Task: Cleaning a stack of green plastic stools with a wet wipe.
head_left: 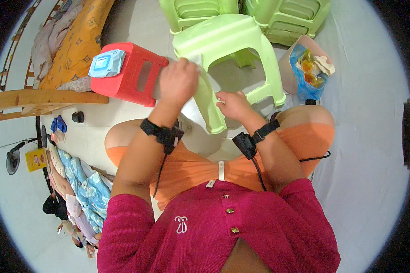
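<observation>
Pale tiles cover the floor (136, 22), and on it a light green stool (214, 38) seems to stand upright just in front of the seated person, its seat away from the body and its near leg toward the knees. Work in hand, as I judge it, is on this stool's left side: the left hand (180, 79) is at the seat's left edge, blurred, with its fingers bent; a whitish patch (195, 59) lies beside them, perhaps a thin wipe, but I cannot tell whether it is pinched. The right hand (234, 105) is curled by the inner edge of the near leg, and how firmly it closes there is not clear. My reading is that the next move calls for steady support from the right, so that the stool does not slide under the left.

To the left stands a red stool (130, 68), a pale blue packet (107, 63) lying by the left edge of its seat. Beyond the green stool's far edge are two stacks of green stools (202, 10); near its right corner, a bin (286, 68) holds a blue bag (300, 82) of refuse. An orange bedspread (79, 50) covers a bed at upper left.
</observation>
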Demonstrator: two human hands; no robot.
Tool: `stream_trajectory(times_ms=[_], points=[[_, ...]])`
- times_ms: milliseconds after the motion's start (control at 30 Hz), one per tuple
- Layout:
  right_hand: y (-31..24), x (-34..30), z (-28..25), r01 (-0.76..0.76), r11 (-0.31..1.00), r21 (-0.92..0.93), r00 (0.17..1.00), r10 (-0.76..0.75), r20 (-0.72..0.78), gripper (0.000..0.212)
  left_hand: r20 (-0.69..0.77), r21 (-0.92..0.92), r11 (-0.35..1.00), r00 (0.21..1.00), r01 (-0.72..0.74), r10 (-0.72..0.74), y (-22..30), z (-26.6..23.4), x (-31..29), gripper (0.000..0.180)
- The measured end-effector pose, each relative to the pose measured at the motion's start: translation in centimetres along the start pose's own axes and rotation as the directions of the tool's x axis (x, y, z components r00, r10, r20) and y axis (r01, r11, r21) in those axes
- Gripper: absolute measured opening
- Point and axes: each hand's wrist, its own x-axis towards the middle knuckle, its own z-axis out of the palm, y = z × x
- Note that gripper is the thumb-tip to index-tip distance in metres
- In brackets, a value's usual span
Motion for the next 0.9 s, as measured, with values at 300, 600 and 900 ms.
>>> stream_trajectory(times_ms=[300,600,900], points=[[-0.6,-0.7,-2.7,0.171,0.928,-0.331,0.982,-0.132,0.138,0.037,-0.009,-0.03,0.999,1.0,0.012,-0.012,0.7,0.7,-1.1,0.013],[0.3,-0.3,-1.5,0.145,0.926,-0.349,0.988,-0.114,0.108,0.034,0.45,-0.143,0.789,0.671,-0.597,0.59,4.9,5.6,-8.9,0.018],[0.0,0.0,-1.5,0.107,0.959,-0.263,0.989,-0.076,0.125,0.037,0.054,-0.529,0.812,0.965,0.247,-0.258,-2.5,2.7,-0.7,0.021]])
